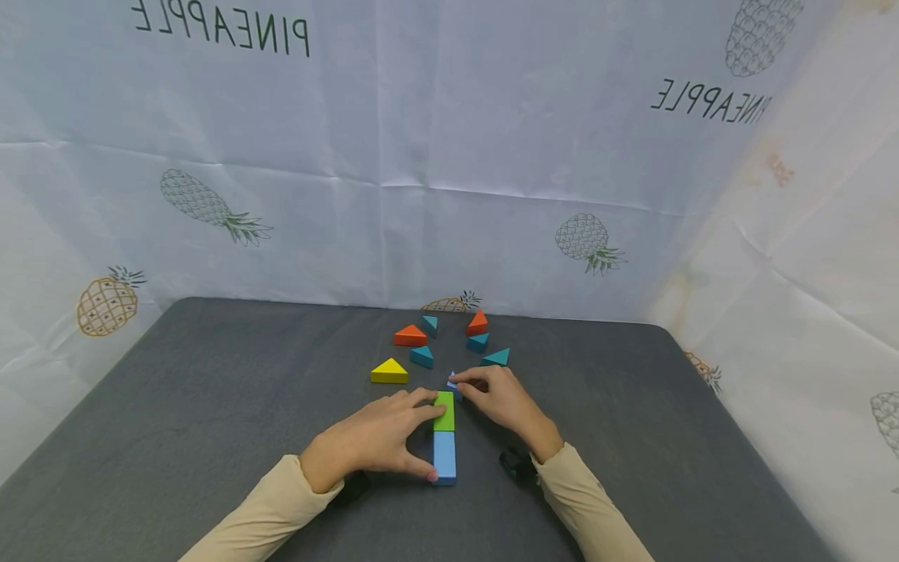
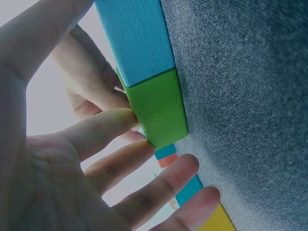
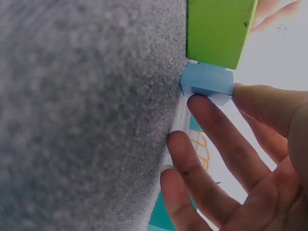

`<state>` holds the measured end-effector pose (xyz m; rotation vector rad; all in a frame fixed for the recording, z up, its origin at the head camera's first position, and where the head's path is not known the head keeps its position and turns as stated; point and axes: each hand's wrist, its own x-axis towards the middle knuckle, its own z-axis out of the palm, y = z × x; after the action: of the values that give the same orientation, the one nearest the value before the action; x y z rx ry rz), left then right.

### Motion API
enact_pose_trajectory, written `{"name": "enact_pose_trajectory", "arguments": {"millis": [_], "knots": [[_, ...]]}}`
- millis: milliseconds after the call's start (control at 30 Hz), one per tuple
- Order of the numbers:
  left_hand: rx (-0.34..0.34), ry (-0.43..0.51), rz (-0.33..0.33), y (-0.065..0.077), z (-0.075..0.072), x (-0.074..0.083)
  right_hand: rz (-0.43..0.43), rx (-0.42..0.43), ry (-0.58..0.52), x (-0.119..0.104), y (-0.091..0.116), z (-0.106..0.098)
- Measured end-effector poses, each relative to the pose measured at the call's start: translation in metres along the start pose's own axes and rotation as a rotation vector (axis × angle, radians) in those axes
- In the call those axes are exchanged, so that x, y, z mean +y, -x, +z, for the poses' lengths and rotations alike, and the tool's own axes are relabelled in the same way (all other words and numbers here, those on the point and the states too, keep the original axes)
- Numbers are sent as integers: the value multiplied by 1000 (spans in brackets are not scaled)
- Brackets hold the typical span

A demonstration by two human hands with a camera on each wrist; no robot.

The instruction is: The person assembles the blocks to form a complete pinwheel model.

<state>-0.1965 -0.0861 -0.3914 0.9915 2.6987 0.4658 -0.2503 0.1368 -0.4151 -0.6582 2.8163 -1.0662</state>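
Note:
A light blue rectangular block [image 1: 445, 459] and a green block [image 1: 445, 421] lie end to end in a row pointing away from me. My left hand [image 1: 379, 434] spans this row from the left. Its thumb touches the near part of the blue block, and its index and middle fingertips touch the green block, fingers fairly straight. At the green block's far end, my right hand [image 1: 507, 401] pinches a small blue triangular block [image 3: 207, 79] between thumb and index finger. The other right fingers extend past it, close over the table.
Beyond the hands lie a yellow triangular block [image 1: 389, 375], two red triangular blocks [image 1: 410, 337] and several teal triangular blocks [image 1: 421, 357]. They stand on a dark grey table [image 1: 211, 390], with a pineapple-print curtain [image 1: 421, 156] behind its far edge.

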Motion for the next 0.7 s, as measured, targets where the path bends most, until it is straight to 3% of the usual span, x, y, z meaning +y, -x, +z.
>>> {"name": "enact_pose_trajectory", "arguments": {"millis": [433,700], "knots": [[-9,10,-7,1,-1,1,3,-5,29,-3,1,2],[-6,16,-3,1,0,0,-50,-21,24,-2,3,2]]}}
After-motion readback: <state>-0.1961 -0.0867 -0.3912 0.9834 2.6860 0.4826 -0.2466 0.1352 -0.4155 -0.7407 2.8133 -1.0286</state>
